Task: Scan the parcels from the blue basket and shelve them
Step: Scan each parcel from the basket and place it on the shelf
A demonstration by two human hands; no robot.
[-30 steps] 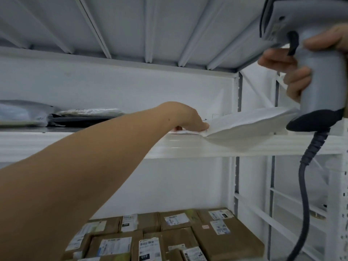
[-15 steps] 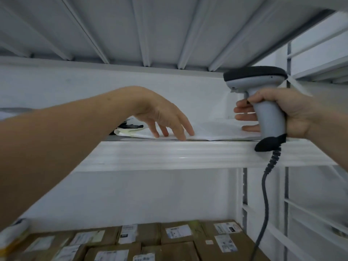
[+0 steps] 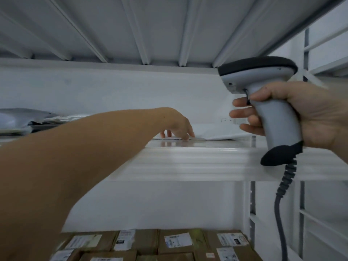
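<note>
A flat white parcel (image 3: 212,131) lies on the white shelf (image 3: 197,161) at about eye height. My left hand (image 3: 178,127) reaches over the shelf's front edge, its fingers pointing down and touching the parcel's left end. My right hand (image 3: 305,113) grips the handle of a grey barcode scanner (image 3: 271,102) with a black head, held upright in front of the shelf's right part; its coiled cable (image 3: 282,200) hangs down. The blue basket is out of view.
Grey and dark mailer bags (image 3: 28,121) lie on the same shelf at far left. Brown cardboard boxes (image 3: 150,243) with white labels fill the shelf below. A ribbed shelf underside (image 3: 150,29) is overhead, and white uprights (image 3: 252,204) stand at right.
My left hand has reached deeper onto the shelf with the parcel's left end. The scanner in my right hand has come closer to the camera, and the view has shifted.
</note>
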